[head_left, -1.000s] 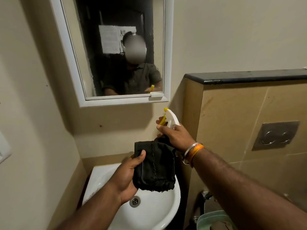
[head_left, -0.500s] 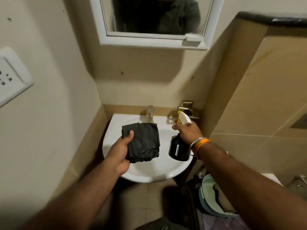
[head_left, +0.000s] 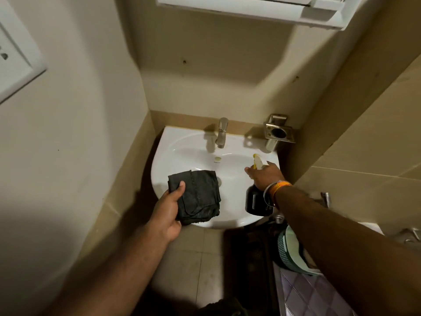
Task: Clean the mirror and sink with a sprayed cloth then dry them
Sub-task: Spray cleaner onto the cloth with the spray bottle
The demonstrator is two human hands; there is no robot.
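two hands over the sink (head_left: pixel 182 142) — left hand (head_left: pixel 169 209) grips the folded cloth (head_left: pixel 197 198) at its front rim; right hand (head_left: pixel 264 175) grips the spray bottle (head_left: pixel 255 202) at its right rim — upright, nozzle toward the tap (head_left: pixel 222 133).

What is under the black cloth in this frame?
The left hand holds the folded black cloth above the white sink; the fingers beneath it are hidden, only the thumb shows on top. The cloth also covers most of the drain and the basin's front left part.
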